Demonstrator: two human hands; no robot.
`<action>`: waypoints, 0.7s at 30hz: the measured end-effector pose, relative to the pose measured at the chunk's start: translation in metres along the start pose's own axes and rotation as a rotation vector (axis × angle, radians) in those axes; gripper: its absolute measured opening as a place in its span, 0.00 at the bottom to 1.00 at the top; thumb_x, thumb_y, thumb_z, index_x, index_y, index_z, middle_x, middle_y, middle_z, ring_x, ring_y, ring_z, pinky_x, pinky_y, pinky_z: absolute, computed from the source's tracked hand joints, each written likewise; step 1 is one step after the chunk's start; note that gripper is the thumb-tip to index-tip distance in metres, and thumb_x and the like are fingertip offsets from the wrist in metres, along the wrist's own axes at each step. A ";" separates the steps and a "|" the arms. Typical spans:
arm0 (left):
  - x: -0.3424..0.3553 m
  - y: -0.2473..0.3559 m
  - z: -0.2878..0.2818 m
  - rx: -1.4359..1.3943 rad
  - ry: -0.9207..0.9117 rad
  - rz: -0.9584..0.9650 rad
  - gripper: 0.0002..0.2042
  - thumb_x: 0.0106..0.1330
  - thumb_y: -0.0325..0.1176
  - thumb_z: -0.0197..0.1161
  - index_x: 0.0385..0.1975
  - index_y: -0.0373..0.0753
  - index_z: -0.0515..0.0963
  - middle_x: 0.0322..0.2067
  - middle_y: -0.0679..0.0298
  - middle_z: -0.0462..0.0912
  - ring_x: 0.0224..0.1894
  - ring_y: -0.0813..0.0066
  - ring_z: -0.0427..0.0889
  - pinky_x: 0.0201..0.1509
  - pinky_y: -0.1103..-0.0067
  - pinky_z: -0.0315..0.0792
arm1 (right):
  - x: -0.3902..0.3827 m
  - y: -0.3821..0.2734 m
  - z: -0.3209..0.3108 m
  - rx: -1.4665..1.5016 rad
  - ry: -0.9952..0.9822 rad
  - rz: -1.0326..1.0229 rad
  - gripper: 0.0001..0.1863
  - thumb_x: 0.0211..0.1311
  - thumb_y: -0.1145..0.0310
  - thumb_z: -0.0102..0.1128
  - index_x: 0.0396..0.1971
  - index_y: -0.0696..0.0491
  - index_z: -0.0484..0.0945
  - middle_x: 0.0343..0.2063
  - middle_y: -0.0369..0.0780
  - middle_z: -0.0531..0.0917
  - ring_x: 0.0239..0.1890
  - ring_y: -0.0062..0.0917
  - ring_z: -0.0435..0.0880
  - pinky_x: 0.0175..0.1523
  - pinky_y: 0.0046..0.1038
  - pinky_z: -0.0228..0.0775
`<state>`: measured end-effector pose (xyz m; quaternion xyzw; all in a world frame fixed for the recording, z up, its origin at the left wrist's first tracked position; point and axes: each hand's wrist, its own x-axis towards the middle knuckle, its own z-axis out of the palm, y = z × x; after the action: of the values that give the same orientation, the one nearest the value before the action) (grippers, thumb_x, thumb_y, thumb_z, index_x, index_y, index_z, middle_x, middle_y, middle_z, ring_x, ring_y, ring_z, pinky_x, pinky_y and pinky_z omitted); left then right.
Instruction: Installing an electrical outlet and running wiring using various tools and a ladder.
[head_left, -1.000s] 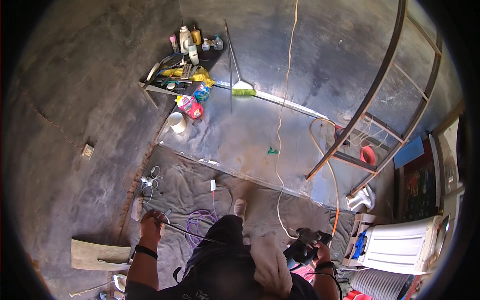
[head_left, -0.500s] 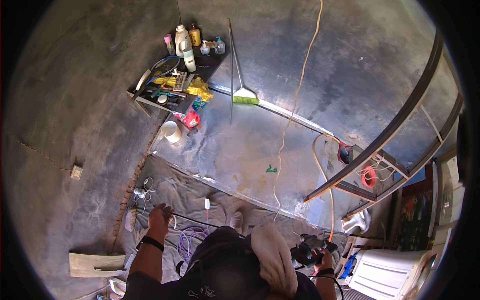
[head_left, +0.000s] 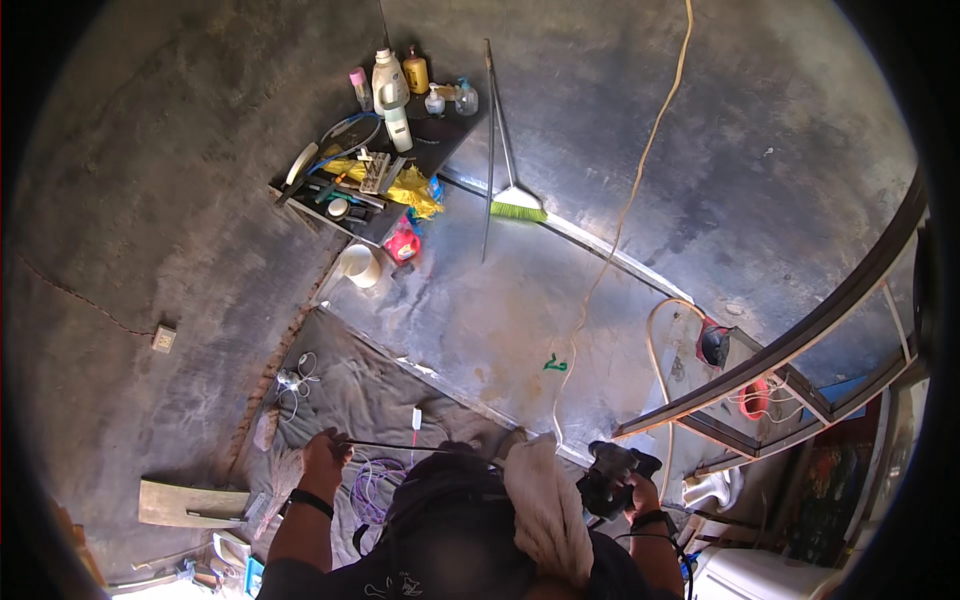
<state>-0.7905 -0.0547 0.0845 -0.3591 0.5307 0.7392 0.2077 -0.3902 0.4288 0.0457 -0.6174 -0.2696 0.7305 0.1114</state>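
Observation:
A thin dark rod or cable [head_left: 400,446] runs from my closed left hand [head_left: 325,455] across my dark-clothed lap. My right hand [head_left: 640,492] grips a bulky black device [head_left: 612,470], whose exact kind I cannot make out, with a dark cord hanging near the wrist. Between them a cream cloth [head_left: 545,510] lies over my clothing. Beyond my left hand are a coiled purple cord [head_left: 375,492], a small white adapter [head_left: 417,420] and tangled white cables [head_left: 295,385] on a grey spread cloth [head_left: 350,370].
A corner shelf [head_left: 440,135] holds bottles and tools, beside a broom [head_left: 515,208] and white bucket [head_left: 360,266]. A dark metal ladder-like frame [head_left: 790,355] leans at the right, near a red bucket [head_left: 752,400]. A long cord [head_left: 650,140] hangs down the wall.
My view has tilted and turned, so the frame and shelf sit lower and further right in the picture. The black device in my right hand has risen.

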 end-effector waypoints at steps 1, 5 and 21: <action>0.003 -0.004 -0.002 -0.003 0.010 0.003 0.20 0.57 0.23 0.44 0.52 0.28 0.64 0.35 0.49 0.77 0.27 0.60 0.80 0.25 0.71 0.77 | 0.001 -0.012 0.015 -0.029 -0.051 -0.001 0.16 0.52 0.76 0.52 0.43 0.57 0.74 0.36 0.41 0.81 0.35 0.33 0.83 0.40 0.34 0.79; 0.016 -0.019 -0.002 0.019 -0.021 -0.092 0.20 0.58 0.24 0.45 0.53 0.30 0.63 0.33 0.49 0.77 0.29 0.56 0.81 0.26 0.70 0.77 | 0.003 -0.044 0.053 -0.151 -0.055 -0.017 0.17 0.51 0.76 0.57 0.44 0.58 0.76 0.35 0.42 0.83 0.32 0.34 0.85 0.39 0.35 0.80; 0.189 0.124 0.254 0.624 -0.101 0.188 0.09 0.64 0.36 0.59 0.29 0.37 0.75 0.24 0.66 0.77 0.23 0.81 0.75 0.23 0.81 0.68 | 0.050 -0.111 0.203 -0.353 0.046 0.006 0.23 0.45 0.78 0.55 0.47 0.59 0.75 0.35 0.41 0.82 0.30 0.31 0.84 0.39 0.35 0.77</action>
<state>-1.0779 0.1247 0.0668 -0.1903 0.7514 0.5736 0.2647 -0.6154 0.4934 0.0816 -0.6448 -0.3892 0.6578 0.0051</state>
